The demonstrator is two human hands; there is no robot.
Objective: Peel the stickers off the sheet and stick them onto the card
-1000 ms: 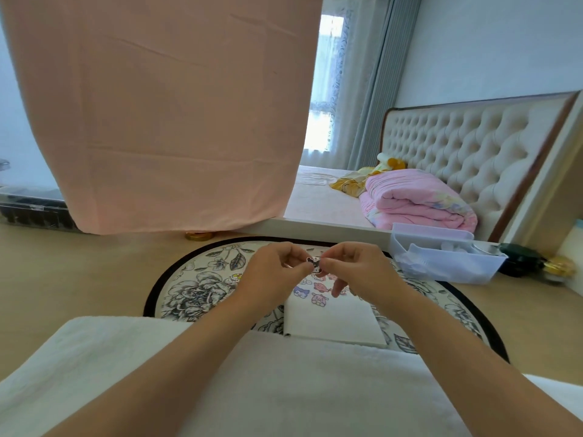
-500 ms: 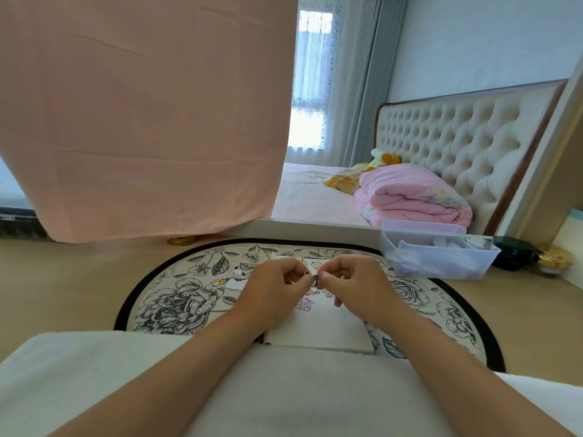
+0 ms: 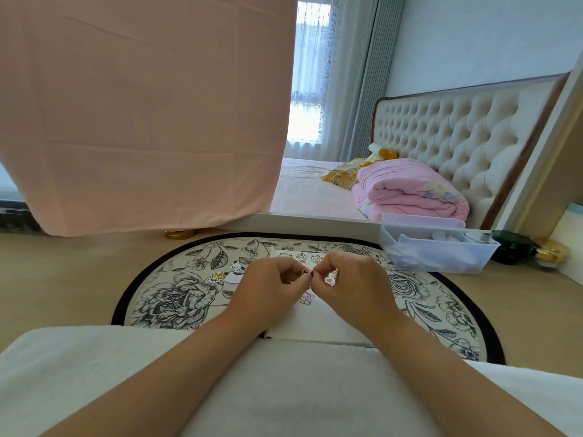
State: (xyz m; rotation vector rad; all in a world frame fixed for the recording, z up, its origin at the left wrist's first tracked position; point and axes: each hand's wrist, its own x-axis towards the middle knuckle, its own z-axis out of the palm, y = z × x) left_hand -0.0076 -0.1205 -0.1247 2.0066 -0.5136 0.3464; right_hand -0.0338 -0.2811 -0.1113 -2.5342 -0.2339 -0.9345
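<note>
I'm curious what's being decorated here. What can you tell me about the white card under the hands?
The white card is a plain, paper-like rectangle lying flat on the round floral mat. A few small cartoon stickers sit on its far part. The left hand and right hand, pinching a tiny sticker together, hide its middle. Its near edge meets white cloth.

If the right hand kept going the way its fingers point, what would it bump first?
Probably the left hand: the right hand points at it, with only the tiny sticker pinched between them.
</note>
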